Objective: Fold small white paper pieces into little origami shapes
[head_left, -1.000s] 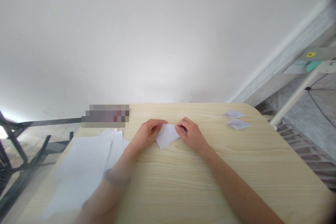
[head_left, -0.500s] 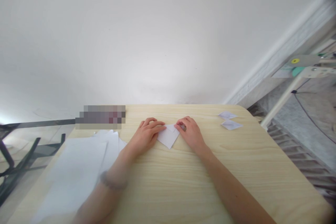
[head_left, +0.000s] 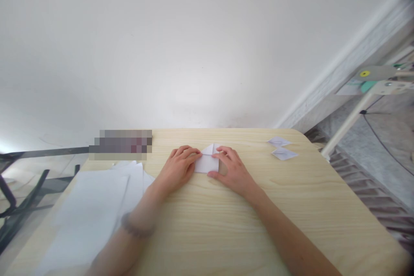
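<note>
A small folded white paper (head_left: 206,164) lies on the wooden table between my hands, its lower edge straight and its top folded to a peak. My left hand (head_left: 181,164) grips the paper at its left side, with the fingertips on the upper left. On the other side, my right hand (head_left: 233,168) holds the right edge, thumb at the lower right corner and fingers near the top fold. The ends of some left fingers are hidden under the hand. Two folded paper pieces (head_left: 280,142) sit one behind the other at the right.
Several loose white sheets (head_left: 93,198) are spread over the left of the table (head_left: 207,228). A pixelated patch covers something at the back left. A white wall (head_left: 200,51) rises behind the table. Beyond the right edge stands a pale metal pole (head_left: 347,127).
The paper has been turned, so a straight edge now faces me where a corner pointed before. My right thumb has moved down to the lower corner, away from the fingers.
</note>
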### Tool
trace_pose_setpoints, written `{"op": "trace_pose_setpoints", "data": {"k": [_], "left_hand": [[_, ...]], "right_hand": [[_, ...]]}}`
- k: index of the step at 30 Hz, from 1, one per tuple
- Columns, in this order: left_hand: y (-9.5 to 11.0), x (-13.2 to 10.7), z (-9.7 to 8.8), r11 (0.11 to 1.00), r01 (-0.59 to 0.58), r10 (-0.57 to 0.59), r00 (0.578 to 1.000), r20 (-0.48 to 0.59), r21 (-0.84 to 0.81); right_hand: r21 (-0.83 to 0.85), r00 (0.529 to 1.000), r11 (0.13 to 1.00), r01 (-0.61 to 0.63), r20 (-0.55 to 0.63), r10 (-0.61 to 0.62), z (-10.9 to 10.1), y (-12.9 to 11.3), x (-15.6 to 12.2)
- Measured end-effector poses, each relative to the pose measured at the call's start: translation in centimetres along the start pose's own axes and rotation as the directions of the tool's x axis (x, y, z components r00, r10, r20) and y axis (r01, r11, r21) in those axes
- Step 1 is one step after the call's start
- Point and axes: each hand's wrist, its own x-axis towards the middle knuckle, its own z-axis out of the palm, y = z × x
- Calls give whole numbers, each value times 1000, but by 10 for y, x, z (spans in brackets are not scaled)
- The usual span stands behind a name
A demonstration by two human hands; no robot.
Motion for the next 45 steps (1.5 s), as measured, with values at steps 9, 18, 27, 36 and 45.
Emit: {"op": "trace_pose_setpoints", "data": {"k": [9, 18, 27, 36, 45], "left_hand": [[-2, -1, 0, 995, -68, 69, 997, 17, -77], [-4, 0, 2, 996, -53, 52, 999, -5, -69], [3, 0, -4, 994, -33, 38, 998, 40, -104], [-1, 3, 9, 998, 1, -5, 998, -58, -58], [-4, 3, 13, 999, -27, 22, 994, -107, -42]], "right_hand": [[18, 996, 996, 91, 6, -92, -2, 4, 4], [-31, 987, 989, 143, 73, -141, 0, 5, 5], [35, 995, 995, 95, 15, -95, 0, 6, 10], [90, 995, 992, 83, -55, -79, -1, 3, 9], [-127, 994, 986, -108, -48, 103, 8, 5, 10]]}}
